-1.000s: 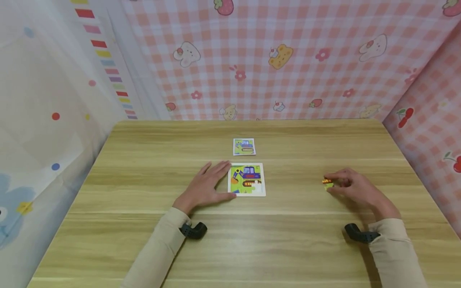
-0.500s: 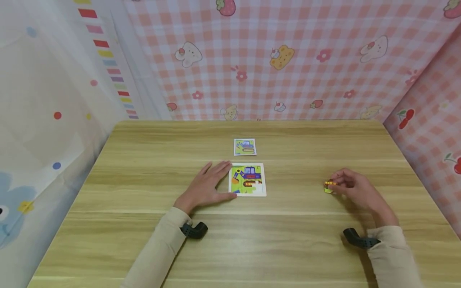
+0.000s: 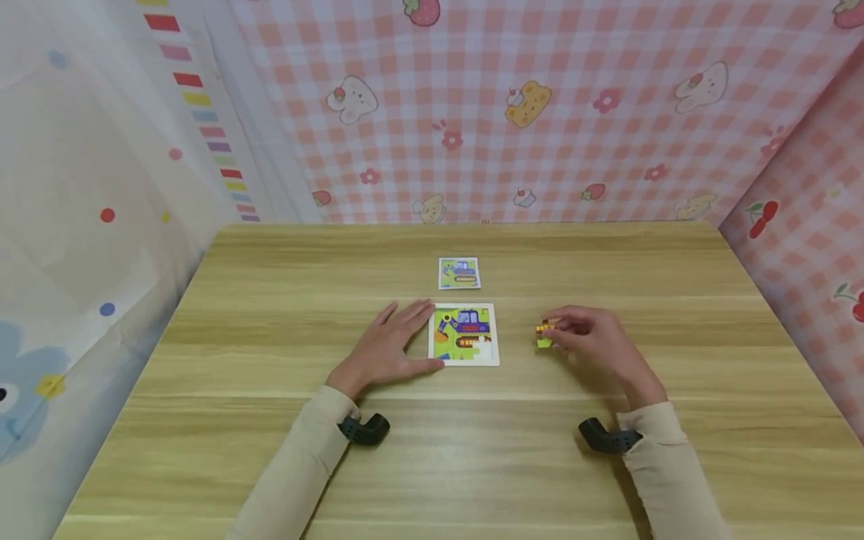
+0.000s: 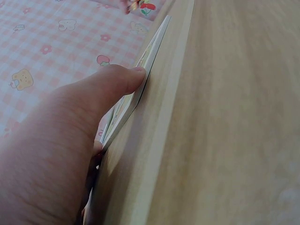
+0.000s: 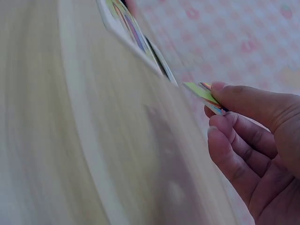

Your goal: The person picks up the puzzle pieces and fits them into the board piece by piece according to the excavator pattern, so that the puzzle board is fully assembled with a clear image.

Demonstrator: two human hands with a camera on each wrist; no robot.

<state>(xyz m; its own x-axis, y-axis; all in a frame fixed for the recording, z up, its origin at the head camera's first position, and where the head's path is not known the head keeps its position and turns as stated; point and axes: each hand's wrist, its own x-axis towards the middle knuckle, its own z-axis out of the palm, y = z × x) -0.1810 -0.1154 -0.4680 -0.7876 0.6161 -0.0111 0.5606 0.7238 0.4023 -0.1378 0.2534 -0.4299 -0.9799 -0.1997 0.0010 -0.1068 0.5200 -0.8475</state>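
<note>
A square puzzle board (image 3: 496, 352) with a white border lies flat mid-table and shows a blue excavator on green. White backing is bare at its lower right. My left hand (image 3: 386, 351) rests along the board's left side, fingers spread, with the thumb (image 4: 117, 82) on the near corner and a fingertip at the far corner. To the right of the board, my right hand (image 3: 597, 341) pinches a puzzle piece (image 3: 544, 340) between thumb and fingers above the table. That piece is green with an orange-and-yellow strip; in the right wrist view it is seen nearly edge-on.
Behind the board lies a small picture card (image 3: 459, 274) with the same excavator. The wooden table (image 3: 304, 277) ends at a pink checked cloth (image 3: 418, 135) at the back, with a white cloth hanging at the left.
My right hand has turned the puzzle piece in its fingers and carried it left, closer to the board. The left hand and the board have stayed in place.
</note>
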